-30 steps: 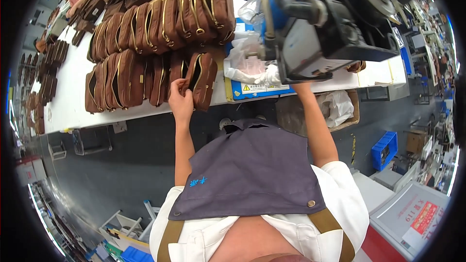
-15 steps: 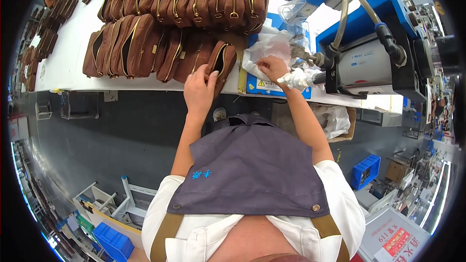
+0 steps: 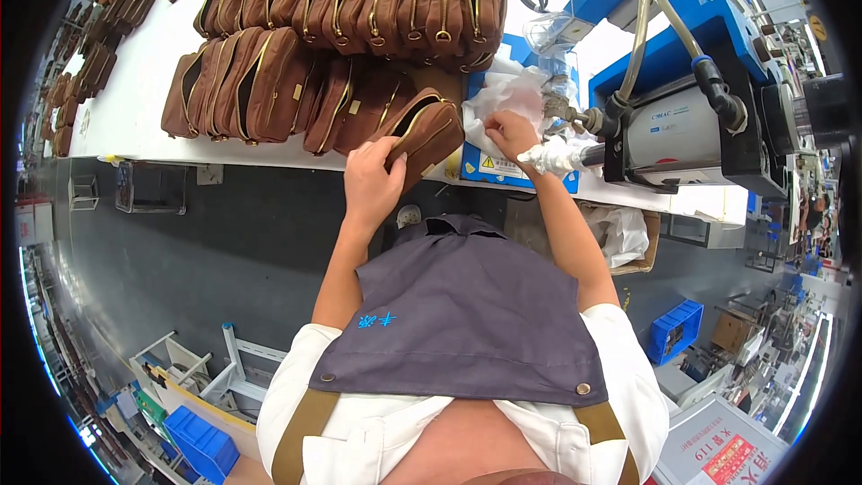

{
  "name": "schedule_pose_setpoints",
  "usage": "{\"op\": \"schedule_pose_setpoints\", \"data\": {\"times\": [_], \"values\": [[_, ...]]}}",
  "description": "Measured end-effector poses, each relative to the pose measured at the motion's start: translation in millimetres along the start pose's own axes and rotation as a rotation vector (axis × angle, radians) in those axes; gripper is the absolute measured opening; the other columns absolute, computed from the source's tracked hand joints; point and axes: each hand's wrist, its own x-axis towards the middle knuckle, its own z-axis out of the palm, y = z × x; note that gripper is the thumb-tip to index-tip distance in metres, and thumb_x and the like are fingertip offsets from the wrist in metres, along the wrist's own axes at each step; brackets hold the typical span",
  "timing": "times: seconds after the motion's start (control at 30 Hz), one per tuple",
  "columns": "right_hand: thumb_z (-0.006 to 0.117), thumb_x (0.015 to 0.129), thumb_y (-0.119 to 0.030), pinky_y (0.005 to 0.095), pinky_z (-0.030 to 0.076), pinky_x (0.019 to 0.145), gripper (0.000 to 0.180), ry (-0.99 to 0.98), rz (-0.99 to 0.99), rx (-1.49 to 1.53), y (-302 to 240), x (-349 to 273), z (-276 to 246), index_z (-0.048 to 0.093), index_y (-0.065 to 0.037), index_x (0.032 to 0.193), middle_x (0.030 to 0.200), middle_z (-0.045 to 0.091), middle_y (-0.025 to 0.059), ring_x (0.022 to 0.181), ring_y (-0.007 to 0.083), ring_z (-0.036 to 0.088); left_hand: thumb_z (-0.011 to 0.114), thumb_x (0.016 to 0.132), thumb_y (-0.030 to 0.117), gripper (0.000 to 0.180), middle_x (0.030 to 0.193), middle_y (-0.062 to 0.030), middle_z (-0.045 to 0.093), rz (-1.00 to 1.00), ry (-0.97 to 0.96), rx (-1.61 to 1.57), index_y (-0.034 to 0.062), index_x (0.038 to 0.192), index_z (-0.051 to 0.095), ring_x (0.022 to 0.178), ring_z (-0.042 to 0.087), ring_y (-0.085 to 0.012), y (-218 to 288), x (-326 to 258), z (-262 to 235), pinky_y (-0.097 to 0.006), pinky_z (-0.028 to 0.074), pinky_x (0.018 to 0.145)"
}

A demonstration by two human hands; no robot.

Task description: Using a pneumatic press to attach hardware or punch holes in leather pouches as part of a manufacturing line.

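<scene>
At the table's front edge my left hand [image 3: 373, 181] is closed on a brown zippered pouch [image 3: 436, 136]. The pouch tilts to the right, and its gold zipper gapes open at the top. My right hand [image 3: 514, 136] is at crumpled white plastic [image 3: 505, 97] on the blue machine base [image 3: 473, 158]. Its fingers are curled together, and whatever they pinch, if anything, is too small or hidden to name. More brown pouches [image 3: 269, 90] stand in a front row left of my left hand, and a longer row [image 3: 377, 2] is behind them.
A grey pneumatic cylinder [image 3: 675, 126] in a blue frame, with clear hoses [image 3: 639, 27], juts in just right of my right hand. White wrapping covers its rod end [image 3: 549, 154]. Below the table is a carton [image 3: 648, 247] with white plastic in it. Blue bins [image 3: 675, 330] lie farther out.
My left hand has gripped the end pouch and swung it rightward, toward the machine, tilting it over. My right hand stays by the white plastic, with its fingers more curled.
</scene>
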Motion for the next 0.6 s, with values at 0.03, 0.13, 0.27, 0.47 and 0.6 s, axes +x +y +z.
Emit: {"op": "schedule_pose_setpoints", "data": {"times": [0.03,0.13,0.27,0.47,0.6], "values": [[0.064,0.081,-0.012,0.0395,0.049,0.072,0.015,0.045,-0.005,0.004,1.0,-1.9,0.7,0.065,-0.006,0.093,0.084,0.061,0.0139,0.08,0.0318,0.061,0.068,0.078,0.009,0.018,0.082,-0.0102,0.063,0.019,0.008,-0.006,0.0043,0.095,0.064,0.08,0.059,-0.0289,3.6,1.8,-8.5,-0.039,0.043,0.075],[0.063,0.082,-0.011,0.0381,0.049,0.072,0.021,0.148,-0.019,0.006,1.6,-7.6,5.3,0.063,-0.003,0.101,0.086,0.061,0.0154,0.077,0.03,0.061,0.068,0.077,0.006,0.019,0.085,-0.0093,0.064,0.063,0.095,0.015,0.0046,0.095,0.064,0.083,0.06,-0.0278,6.6,9.1,-28.3,-0.038,0.042,0.077],[0.056,0.082,-0.003,0.0388,0.048,0.077,0.027,0.219,-0.023,0.051,-2.7,-9.7,5.7,0.062,-0.004,0.109,0.09,0.059,0.0174,0.083,0.0315,0.058,0.066,0.077,0.006,0.019,0.089,-0.009,0.064,0.104,0.113,0.184,0.0048,0.096,0.063,0.089,0.059,-0.0285,-19.4,20.6,-40.4,-0.04,0.042,0.081],[0.061,0.086,-0.005,0.0302,0.048,0.074,0.024,0.348,0.128,0.524,114.7,-40.3,33.7,0.061,-0.005,0.11,0.095,0.064,0.0077,0.087,0.0169,0.059,0.062,0.077,0.005,0.019,0.089,-0.0084,0.063,0.095,0.066,0.257,0.0073,0.095,0.061,0.09,0.057,-0.0282,-42.1,21.8,-13.6,-0.042,0.04,0.08],[0.066,0.088,-0.009,0.0249,0.05,0.073,0.027,0.435,0.085,0.677,88.7,-31.1,-17.8,0.061,-0.004,0.114,0.098,0.065,0.0048,0.088,0.0109,0.06,0.059,0.077,0.004,0.019,0.088,-0.0075,0.063,0.07,0.153,0.247,0.0075,0.095,0.061,0.09,0.057,-0.0272,-41.8,11.8,-21.2,-0.041,0.04,0.08]]}}
